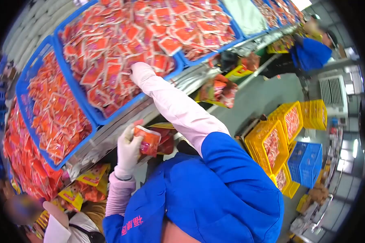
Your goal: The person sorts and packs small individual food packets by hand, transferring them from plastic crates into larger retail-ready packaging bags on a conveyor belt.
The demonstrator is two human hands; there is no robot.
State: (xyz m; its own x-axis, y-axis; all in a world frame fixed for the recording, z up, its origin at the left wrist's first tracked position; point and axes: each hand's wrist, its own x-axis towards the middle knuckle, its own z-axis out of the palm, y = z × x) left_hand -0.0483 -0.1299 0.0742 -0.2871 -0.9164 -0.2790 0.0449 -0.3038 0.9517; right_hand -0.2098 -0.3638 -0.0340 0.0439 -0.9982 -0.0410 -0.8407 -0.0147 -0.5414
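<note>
My left hand (128,148), in a white glove, is closed around a small red sachet (149,141) with pale edges; it looks like more than one sachet may be stacked there. It is held in front of my blue apron, just off the table edge. My right hand (142,73), gloved too, reaches forward into a large blue basket (105,120) heaped with red sachets (109,56). Its fingers are curled down among the sachets at the basket's near side. Whatever lies between those fingertips is hidden.
Another blue basket (22,87) of smaller sachets stands left, near a loose red heap (26,150). Filled bags (219,90) hang along the table edge. Yellow crates (253,141) and a blue crate (306,160) stand right. Co-workers are at lower left and upper right (314,52).
</note>
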